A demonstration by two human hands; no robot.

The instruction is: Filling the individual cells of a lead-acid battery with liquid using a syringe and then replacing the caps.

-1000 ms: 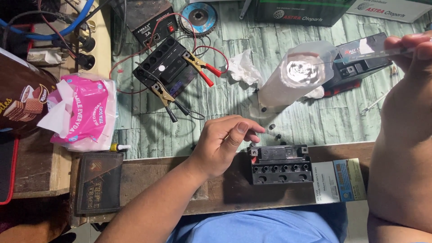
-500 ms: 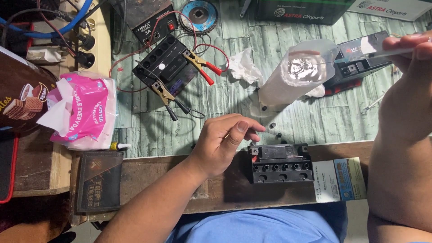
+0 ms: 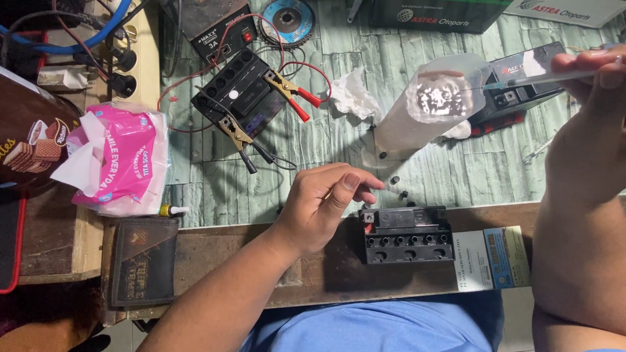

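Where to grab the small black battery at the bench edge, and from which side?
Grip the small black battery across its short end walls, coming from above. It sits flat with its open cell ports up, so stay off the top. The left hand already rests at its left end; the right end is free.

left hand point(image 3: 324, 207) beside battery point(image 3: 407, 235) — right hand point(image 3: 590, 91) holding syringe point(image 3: 544, 76)

Black small battery point(image 3: 406, 235), with a red spot at its corner, just right of the left hand's fingers point(image 3: 355, 184). Worktop point(image 3: 417, 173): pale green plank pattern, brown wooden edge nearest the wrist. Translucent whitish bottle point(image 3: 427, 107), silvery at its mouth, between both hands' fingers. Beyond the left fingers: second black battery point(image 3: 238, 94) with brass clamps on red and black grips. Far left: pink-and-white tissue pack point(image 3: 120, 160).
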